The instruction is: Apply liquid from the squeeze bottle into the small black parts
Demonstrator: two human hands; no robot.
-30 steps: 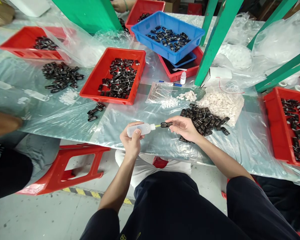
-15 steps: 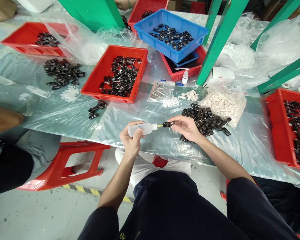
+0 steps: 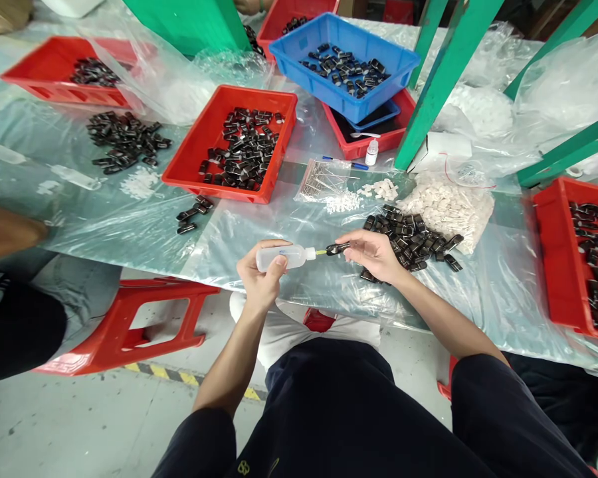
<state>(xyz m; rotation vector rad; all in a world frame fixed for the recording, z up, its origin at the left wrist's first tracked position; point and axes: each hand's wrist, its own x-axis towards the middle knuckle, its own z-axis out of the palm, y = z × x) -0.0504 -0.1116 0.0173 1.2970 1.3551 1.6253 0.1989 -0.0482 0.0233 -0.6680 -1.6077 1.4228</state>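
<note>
My left hand [image 3: 262,275] is wrapped round a translucent squeeze bottle [image 3: 292,256] lying nearly level, its thin yellowish nozzle pointing right. The nozzle's tip meets the left end of a small glossy black plastic part [image 3: 337,249]; whether it goes inside I cannot tell. Between thumb and fingers, my right hand [image 3: 372,255] pinches that part by its other end. Close beyond the right hand lies a heap of similar black parts [image 3: 413,236]. Small white pieces [image 3: 343,202] are scattered behind it, near a clear bag of metal pins [image 3: 321,179].
A red tray [image 3: 189,159] of black parts stands ahead to the left, and a blue tray [image 3: 289,63] sits on another red one. A bag of white pieces [image 3: 461,206] rests beside the heap. Green posts [image 3: 431,99] rise behind. Another person's arm [image 3: 10,232] is at far left.
Both hands keep the same hold, with bottle nozzle and black part still end to end. The view has shifted very slightly; nothing else has visibly moved.
</note>
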